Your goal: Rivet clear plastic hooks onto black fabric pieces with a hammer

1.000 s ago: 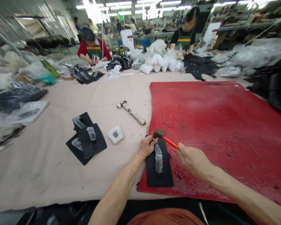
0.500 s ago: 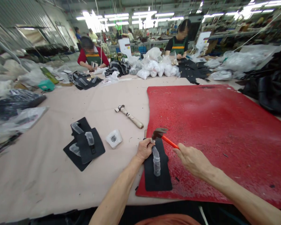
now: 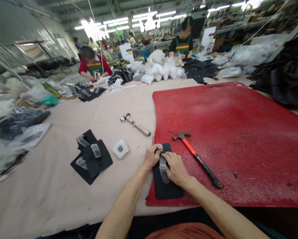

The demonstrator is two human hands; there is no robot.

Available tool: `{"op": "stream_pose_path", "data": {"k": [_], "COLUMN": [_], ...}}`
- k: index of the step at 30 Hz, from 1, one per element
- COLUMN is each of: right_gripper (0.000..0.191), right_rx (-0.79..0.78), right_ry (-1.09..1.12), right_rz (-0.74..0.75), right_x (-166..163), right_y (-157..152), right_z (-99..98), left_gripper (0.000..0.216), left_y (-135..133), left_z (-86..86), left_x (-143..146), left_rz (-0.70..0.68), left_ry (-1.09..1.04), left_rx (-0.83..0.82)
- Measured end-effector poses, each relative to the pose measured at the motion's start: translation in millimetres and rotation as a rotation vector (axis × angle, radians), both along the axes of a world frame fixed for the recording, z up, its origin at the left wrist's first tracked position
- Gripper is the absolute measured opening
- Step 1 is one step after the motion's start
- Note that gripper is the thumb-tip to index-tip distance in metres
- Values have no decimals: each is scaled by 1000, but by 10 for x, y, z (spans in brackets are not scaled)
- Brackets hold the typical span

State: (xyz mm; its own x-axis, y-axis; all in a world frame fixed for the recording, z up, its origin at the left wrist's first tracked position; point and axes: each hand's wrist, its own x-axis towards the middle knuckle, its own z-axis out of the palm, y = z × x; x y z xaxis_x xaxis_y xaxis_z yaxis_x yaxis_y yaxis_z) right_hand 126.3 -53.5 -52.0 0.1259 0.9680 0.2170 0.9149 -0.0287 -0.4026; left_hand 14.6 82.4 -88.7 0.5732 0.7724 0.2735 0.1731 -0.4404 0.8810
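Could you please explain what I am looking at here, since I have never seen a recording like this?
The picture comes from a camera on a person's head, looking down at their own bare arms. The left hand and right hand both rest on a black piece with a plastic-wrapped part, at the edge of a red mat. An orange-handled hammer lies on the mat, held by nobody. A second hammer and more black pieces lie on the table. Other people work opposite.

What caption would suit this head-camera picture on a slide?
Both hands, left hand and right hand, press a black leather piece beside an orange-handled hammer.
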Motion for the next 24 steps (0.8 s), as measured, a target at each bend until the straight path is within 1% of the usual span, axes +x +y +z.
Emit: {"op": "stream_pose_path", "data": {"k": [1, 3, 5, 6, 7, 8, 10, 11, 13, 14, 15, 16, 17, 19, 20, 21, 22, 24], "right_gripper": [39, 39, 40, 39, 38, 38, 42, 46, 50, 47, 40, 33, 27, 19, 16, 12, 8, 8], "right_rx": [-17, -23, -17, -16, -18, -17, 3, 22, 58, 64, 59, 46, 29, -10, -37, -71, -116, -213], "right_ry": [0, -28, -57, -75, -97, -121, -176, -208, -258, -265, -257, -238, -214, -185, -179, -169, -149, -73], "right_rz": [-13, -46, -50, -47, -39, -29, 41, 116, 309, 374, 382, 315, 182, -151, -277, -354, -383, -359], "right_x": [-60, -110, -96, -78, -57, -33, 17, 43, 94, 116, 133, 144, 148, 140, 129, 115, 98, 56], "right_y": [29, 60, 67, 70, 78, 92, 141, 173, 244, 278, 306, 328, 341, 334, 312, 278, 233, 123], "right_z": [-41, -109, -145, -146, -136, -115, -46, 0, 110, 175, 246, 322, 402, 556, 616, 657, 673, 623], "left_gripper": [13, 26, 41, 46, 47, 47, 40, 36, 32, 32, 33, 34, 35, 36, 36, 35, 35, 35], "left_y": [25, 125, 273, 345, 405, 442, 439, 403, 295, 240, 191, 154, 128, 107, 106, 107, 108, 105], "left_z": [19, 119, 308, 424, 542, 649, 795, 826, 817, 793, 769, 750, 742, 757, 772, 785, 790, 757], "left_x": [27, 99, 162, 173, 165, 136, 24, -51, -213, -293, -368, -437, -500, -600, -636, -660, -672, -652], "left_rz": [33, 172, 314, 344, 342, 316, 272, 272, 311, 343, 384, 428, 473, 552, 578, 593, 595, 573], "left_ry": [-30, -210, -486, -599, -667, -685, -641, -614, -591, -596, -609, -625, -642, -665, -668, -667, -661, -637], "left_rx": [-58, -250, -438, -481, -481, -447, -358, -334, -341, -357, -369, -370, -358, -306, -279, -257, -247, -257]}}
